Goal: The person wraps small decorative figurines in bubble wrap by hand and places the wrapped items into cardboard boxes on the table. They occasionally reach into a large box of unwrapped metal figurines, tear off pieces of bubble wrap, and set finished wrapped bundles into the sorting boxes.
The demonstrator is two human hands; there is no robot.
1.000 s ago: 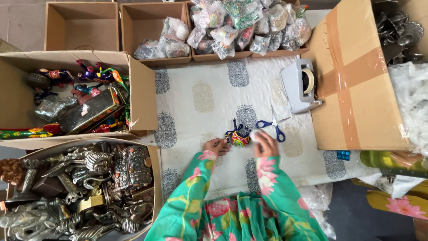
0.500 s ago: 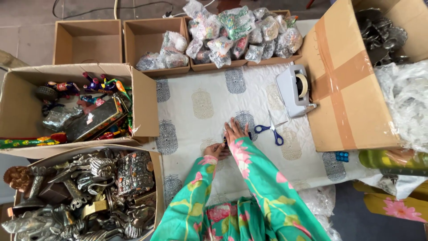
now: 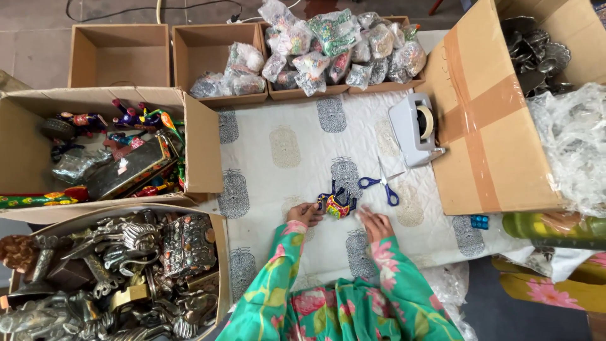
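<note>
1. Near the middle of the patterned white cloth (image 3: 284, 145), one small painted figurine (image 3: 336, 204) lies between the person's two hands.
2. Left hand (image 3: 305, 213): fingers closed on the figurine's left end, gripping it.
3. Right hand (image 3: 374, 222): rests on the cloth just right of the figurine, fingers loosely spread; whether it touches the figurine cannot be told.
4. One pair of blue-handled scissors (image 3: 380, 184) lies just far-right of the figurine, apart from both hands.
5. One grey tape dispenser (image 3: 413, 129) stands farther right, beside one large taped carton (image 3: 489, 132).
6. Far side: three small cardboard boxes in a row. The left one (image 3: 118, 55) shows only its bare inside; the middle box (image 3: 218, 60) holds several plastic-wrapped bundles; the right box (image 3: 341, 47) is heaped with them, too many to count.
7. Left side: one open carton of colourful painted items (image 3: 101, 145), and near it one carton of metal ornaments (image 3: 120, 271), too tangled to count.
8. One small blue object (image 3: 480, 221) lies on the cloth at the right, near the taped carton.
</note>
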